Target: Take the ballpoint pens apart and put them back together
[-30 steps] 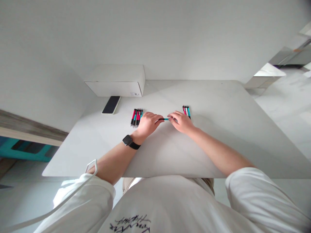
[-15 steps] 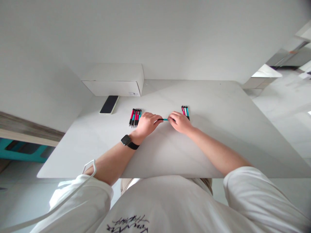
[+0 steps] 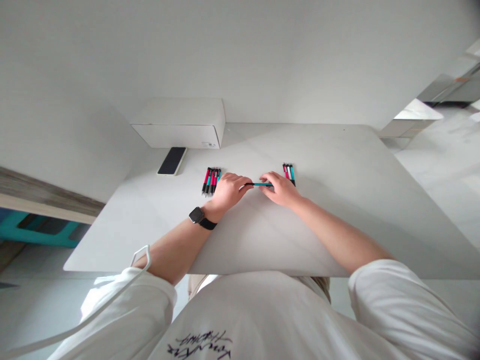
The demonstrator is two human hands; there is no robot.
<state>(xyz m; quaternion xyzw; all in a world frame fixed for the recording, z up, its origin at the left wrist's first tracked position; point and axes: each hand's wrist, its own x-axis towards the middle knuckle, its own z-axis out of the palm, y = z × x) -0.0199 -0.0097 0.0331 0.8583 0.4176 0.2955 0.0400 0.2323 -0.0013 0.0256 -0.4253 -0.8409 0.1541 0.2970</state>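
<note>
A teal pen with a black end lies level between my two hands, over the middle of the table. My left hand pinches its black end between thumb and fingers. At the other end, my right hand has thumb and fingers apart around the teal barrel, whose tip is partly hidden by the hand. Several red and teal pens lie side by side just left of my left hand. Beyond my right hand is a smaller row of pens, red, white and teal, its lower part partly covered.
The white table meets a wall at the back. A white box stands against that wall at the back left, with a phone lying in front of it. A dark watch is on my left wrist.
My right thumb and fingers have spread apart, showing more of the teal barrel. The left hand keeps its pinch on the pen. The whole view has shifted slightly.
</note>
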